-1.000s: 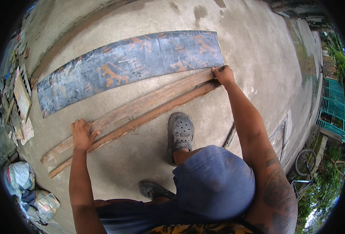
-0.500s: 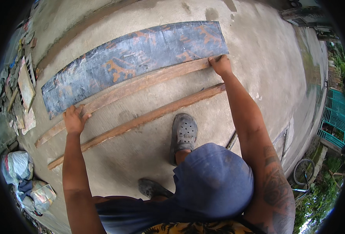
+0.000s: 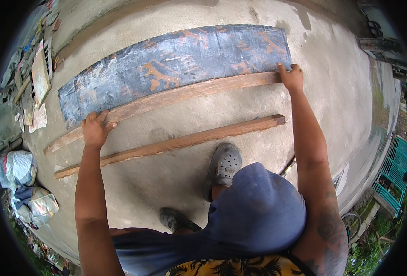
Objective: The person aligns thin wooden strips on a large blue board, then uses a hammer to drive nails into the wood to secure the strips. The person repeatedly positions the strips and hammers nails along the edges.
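- Brown wood filled the left hand (image 3: 95, 129): its fingers bent over the far edge of a long plank (image 3: 189, 94), near the lower left corner of the patterned sheet, with the thumb spread along the plank's near edge.
- At the plank's other end, close to the sheet's lower right corner, was the right hand (image 3: 291, 78), thumb and forefinger apart; how firmly it gripped could not be told.
- The plank ran along the near edge of the blue-grey patterned sheet (image 3: 180, 60), reaching past the sheet's left end and stopping just short of its right; whether it overlapped that edge or only met it was unclear.
- Marked with orange-brown shapes, the sheet was spread on the concrete ground (image 3: 337, 101).
- A narrower wooden batten (image 3: 185, 142) lay on the near side of the sheet, apart from it, passing beneath the left forearm.
- Nearer the person than the sheet and the batten were two grey clogs (image 3: 226, 163), the front one perforated, and blue cloth (image 3: 256, 211).
- Left of the sheet leaned or lay a pale board (image 3: 40, 78) among rubble, and plastic bags (image 3: 19, 168) sat below its left end.
- Well to the sheet's right stood a teal barred fence (image 3: 394, 170).
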`<state>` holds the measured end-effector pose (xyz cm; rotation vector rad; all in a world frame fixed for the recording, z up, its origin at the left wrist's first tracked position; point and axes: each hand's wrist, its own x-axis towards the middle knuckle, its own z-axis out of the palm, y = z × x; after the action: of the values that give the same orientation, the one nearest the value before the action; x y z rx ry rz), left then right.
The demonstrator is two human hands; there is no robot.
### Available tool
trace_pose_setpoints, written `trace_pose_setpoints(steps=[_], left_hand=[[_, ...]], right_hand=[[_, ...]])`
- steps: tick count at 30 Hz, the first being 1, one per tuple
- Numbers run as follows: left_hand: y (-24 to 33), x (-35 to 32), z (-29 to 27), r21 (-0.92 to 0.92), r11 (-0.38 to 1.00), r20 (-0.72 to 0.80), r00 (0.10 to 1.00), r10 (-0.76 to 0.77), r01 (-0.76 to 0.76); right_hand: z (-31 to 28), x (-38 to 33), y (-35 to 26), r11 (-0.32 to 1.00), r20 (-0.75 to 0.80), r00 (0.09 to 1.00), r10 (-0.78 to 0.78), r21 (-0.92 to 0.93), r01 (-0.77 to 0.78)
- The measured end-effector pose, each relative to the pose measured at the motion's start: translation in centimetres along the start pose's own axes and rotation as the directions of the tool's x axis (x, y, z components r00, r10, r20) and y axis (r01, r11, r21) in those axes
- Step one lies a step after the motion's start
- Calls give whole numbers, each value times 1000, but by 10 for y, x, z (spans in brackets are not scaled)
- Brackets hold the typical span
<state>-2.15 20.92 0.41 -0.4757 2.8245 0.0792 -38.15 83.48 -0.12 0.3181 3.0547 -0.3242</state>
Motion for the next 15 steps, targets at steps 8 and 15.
trace_pose_setpoints(steps=[8,15], left_hand=[[-2,-9,13,-19,999,-68,997,24,-26],[27,1,11,87,996,57,998,-33,28]], right_hand=[[28,72,-7,986,108,980,167,-35,-164],[-3,121,28,996,22,996,83,42,-84]])
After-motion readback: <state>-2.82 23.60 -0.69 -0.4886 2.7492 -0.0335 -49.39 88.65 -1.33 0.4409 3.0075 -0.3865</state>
